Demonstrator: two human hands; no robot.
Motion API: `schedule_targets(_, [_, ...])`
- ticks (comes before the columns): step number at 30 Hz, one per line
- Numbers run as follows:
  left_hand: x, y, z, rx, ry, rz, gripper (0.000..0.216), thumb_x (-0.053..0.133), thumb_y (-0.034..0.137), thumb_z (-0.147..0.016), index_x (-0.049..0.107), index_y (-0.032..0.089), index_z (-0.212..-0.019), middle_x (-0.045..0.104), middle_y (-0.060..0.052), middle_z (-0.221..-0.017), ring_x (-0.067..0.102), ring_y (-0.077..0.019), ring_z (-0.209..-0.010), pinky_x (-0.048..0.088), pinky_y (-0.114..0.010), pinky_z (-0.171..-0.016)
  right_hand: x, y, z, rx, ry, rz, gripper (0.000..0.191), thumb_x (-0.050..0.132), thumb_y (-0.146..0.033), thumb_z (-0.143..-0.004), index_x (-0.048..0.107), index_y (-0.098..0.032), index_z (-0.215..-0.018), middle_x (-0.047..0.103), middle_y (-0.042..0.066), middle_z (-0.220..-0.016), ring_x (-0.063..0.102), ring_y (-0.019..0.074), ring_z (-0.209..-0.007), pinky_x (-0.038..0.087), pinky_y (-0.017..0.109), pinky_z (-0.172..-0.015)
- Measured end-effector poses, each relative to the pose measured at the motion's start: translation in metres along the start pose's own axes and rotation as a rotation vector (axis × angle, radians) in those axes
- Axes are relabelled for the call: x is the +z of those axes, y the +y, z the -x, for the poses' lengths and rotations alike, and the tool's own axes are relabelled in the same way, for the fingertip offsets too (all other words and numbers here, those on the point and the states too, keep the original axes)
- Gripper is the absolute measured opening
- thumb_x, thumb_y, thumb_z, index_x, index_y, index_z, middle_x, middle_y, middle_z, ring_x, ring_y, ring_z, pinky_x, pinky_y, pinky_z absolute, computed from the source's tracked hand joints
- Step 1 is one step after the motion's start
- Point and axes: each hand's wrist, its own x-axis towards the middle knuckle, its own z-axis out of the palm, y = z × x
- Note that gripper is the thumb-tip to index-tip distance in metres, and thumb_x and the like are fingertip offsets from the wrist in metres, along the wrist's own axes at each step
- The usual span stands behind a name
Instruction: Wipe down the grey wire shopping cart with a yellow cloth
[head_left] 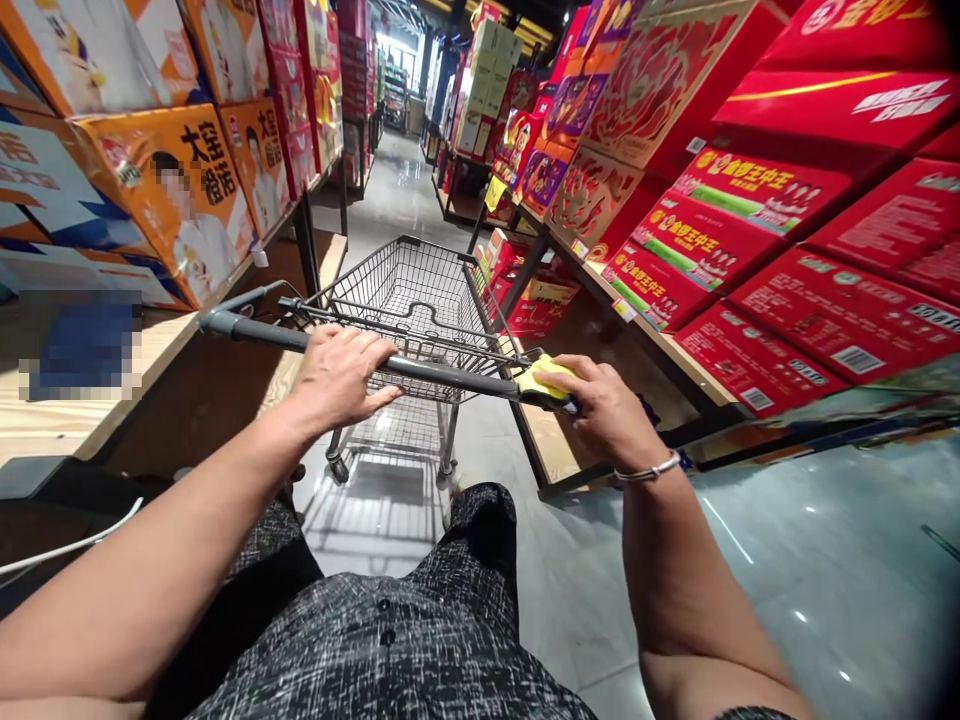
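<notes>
A wire shopping cart (431, 290) with a grey handle (450, 376) stands in front of me, its basket holding nothing that I can see. My left hand (341, 375) is closed over the left part of the handle, fingers on top and thumb sticking out on the near side. At the right end of the bar, my right hand (604, 400) wraps around the handle by a yellow and black piece (549, 378). Whether that piece is fixed to the bar I cannot tell. A thin bracelet (649, 468) circles my right wrist.
On the left, orange and white cartons (169, 200) are stacked on a wooden shelf (161, 345). Red boxes (787, 330) fill the right shelf, close to the cart. A shiny aisle floor (386, 190) runs ahead between the displays. A white cable (75, 545) hangs at lower left.
</notes>
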Motion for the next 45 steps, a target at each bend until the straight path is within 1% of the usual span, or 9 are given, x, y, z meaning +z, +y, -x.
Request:
schedule_targets(6, [0.002,-0.045,-0.006,-0.046,0.014,0.106,0.044,0.07,0.064,-0.073,0.066,0.027,-0.096,0.068,-0.007,-0.101,0.056,-0.035,-0.112,0.024,-0.056,-0.111,0.048,0.033,-0.036,-0.09,0.034,-0.56,0.032,0.064,-0.029,-0.09,0.072,-0.027,-0.121,0.061,0.008,-0.134,0.06,0.0231,-0.122,0.046,0.044,-0.11])
schedule_targets(11, [-0.003,-0.062,-0.012,-0.156,0.0,0.062,0.055,0.071,0.07,-0.067,0.066,0.027,-0.101,0.067,-0.01,-0.119,0.046,-0.0393,-0.13,0.012,-0.062,-0.119,0.109,0.028,-0.056,0.049,0.165,-0.676,0.05,0.066,-0.026,-0.083,0.064,-0.023,-0.132,0.056,0.01,-0.138,0.053,0.022,-0.132,0.039,0.043,-0.119])
schedule_targets(14, [-0.011,-0.04,-0.014,-0.225,-0.046,0.1,0.072,0.066,0.07,-0.075,0.057,0.027,-0.132,0.055,-0.013,-0.144,0.029,-0.0429,-0.144,-0.001,-0.072,-0.117,0.134,0.008,-0.054,0.158,0.244,-0.68,0.064,0.062,-0.018,-0.081,0.052,-0.02,-0.144,0.052,0.013,-0.142,0.049,0.0216,-0.135,0.036,0.043,-0.121])
schedule_targets(17, [-0.017,0.006,-0.01,-0.135,-0.13,0.185,0.064,0.05,0.062,-0.093,0.046,0.026,-0.146,0.048,-0.013,-0.152,0.029,-0.0379,-0.147,-0.002,-0.074,-0.117,0.144,-0.021,-0.043,0.238,0.355,-0.715,0.065,0.059,-0.021,-0.086,0.043,-0.018,-0.149,0.049,0.016,-0.145,0.046,0.0224,-0.138,0.037,0.044,-0.12])
schedule_targets(22, [-0.011,0.073,0.001,0.066,-0.114,0.204,0.05,0.039,0.058,-0.101,0.06,0.02,-0.127,0.066,-0.012,-0.125,0.055,-0.0298,-0.121,0.022,-0.059,-0.118,0.134,-0.09,-0.014,0.172,0.49,-0.775,0.063,0.056,-0.031,-0.093,0.034,-0.023,-0.152,0.048,0.016,-0.142,0.05,0.0249,-0.135,0.044,0.047,-0.115])
schedule_targets(26, [0.0,0.078,0.008,-0.003,-0.029,0.063,0.066,0.031,0.069,-0.098,0.067,0.013,-0.1,0.064,-0.017,-0.097,0.055,-0.0337,-0.102,0.035,-0.056,-0.108,0.128,-0.128,-0.009,0.002,0.504,-0.687,0.058,0.051,-0.03,-0.096,0.036,-0.029,-0.152,0.044,0.014,-0.144,0.048,0.0242,-0.137,0.045,0.045,-0.113])
schedule_targets(32, [0.008,0.05,0.013,0.007,0.093,0.101,0.067,0.033,0.074,-0.095,0.067,0.017,-0.104,0.064,-0.011,-0.093,0.053,-0.0305,-0.097,0.034,-0.055,-0.108,0.151,-0.099,-0.066,0.025,0.37,-0.487,0.054,0.053,-0.022,-0.092,0.051,-0.027,-0.146,0.046,0.012,-0.146,0.048,0.0255,-0.132,0.046,0.043,-0.11])
schedule_targets(37, [0.017,0.037,0.015,-0.003,0.238,0.136,0.037,0.044,0.048,-0.102,0.067,0.019,-0.101,0.066,-0.006,-0.087,0.055,-0.0261,-0.093,0.032,-0.051,-0.11,0.166,-0.056,-0.115,0.114,0.047,-0.424,0.051,0.054,-0.012,-0.086,0.064,-0.027,-0.134,0.054,0.007,-0.142,0.054,0.025,-0.114,0.05,0.039,-0.098])
schedule_targets(45, [0.023,0.029,0.014,0.07,0.267,0.148,0.027,0.045,0.036,-0.101,0.066,0.018,-0.101,0.069,-0.006,-0.089,0.058,-0.0252,-0.092,0.032,-0.051,-0.108,0.139,-0.05,-0.143,0.104,-0.266,-0.111,0.042,0.049,-0.014,-0.09,0.071,-0.035,-0.12,0.059,0.002,-0.128,0.053,0.0195,-0.093,0.044,0.032,-0.085])
